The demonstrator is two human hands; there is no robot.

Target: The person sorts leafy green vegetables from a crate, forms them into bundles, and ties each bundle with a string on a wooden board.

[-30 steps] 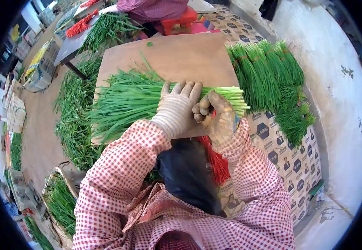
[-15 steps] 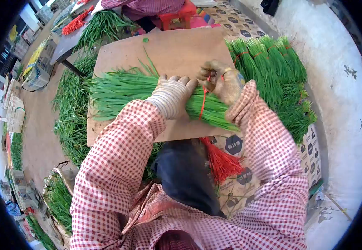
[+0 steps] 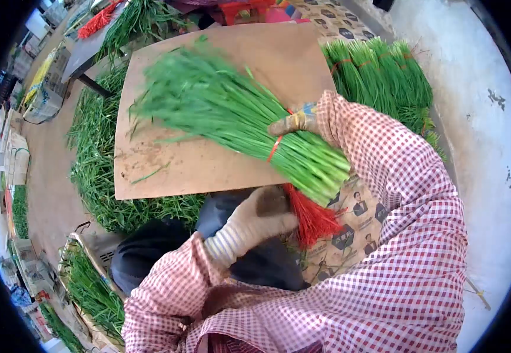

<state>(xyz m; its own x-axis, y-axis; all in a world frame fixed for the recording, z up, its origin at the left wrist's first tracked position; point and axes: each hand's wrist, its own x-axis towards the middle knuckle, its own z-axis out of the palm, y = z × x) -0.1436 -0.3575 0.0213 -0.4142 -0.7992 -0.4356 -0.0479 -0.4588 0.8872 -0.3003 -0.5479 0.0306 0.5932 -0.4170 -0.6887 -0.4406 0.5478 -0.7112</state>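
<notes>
A bunch of long green chives (image 3: 226,106) with a red tie (image 3: 275,149) around it lies aslant over the board, leaf ends blurred at the upper left. Its pale cut ends reach past the board's near right edge. My right hand (image 3: 295,122), in a soiled glove, grips the bunch from above near the tie. Below the board's near edge is my gloved left hand (image 3: 259,216), off the bunch, thumb apart from the fingers and nothing seen in it. Right beside it hangs a bundle of red ties (image 3: 313,220).
The brown board (image 3: 167,170) carries dirt and a stray leaf. Several tied bunches (image 3: 379,76) stand at the right by the white wall (image 3: 467,117). Loose greens (image 3: 99,159) heap on the left floor, and a basket of greens (image 3: 93,288) sits at lower left.
My left hand has let go of the chives and dropped to the board's near edge. My right hand has moved from the tie to grip the bunch, which has turned, leaf ends swinging away.
</notes>
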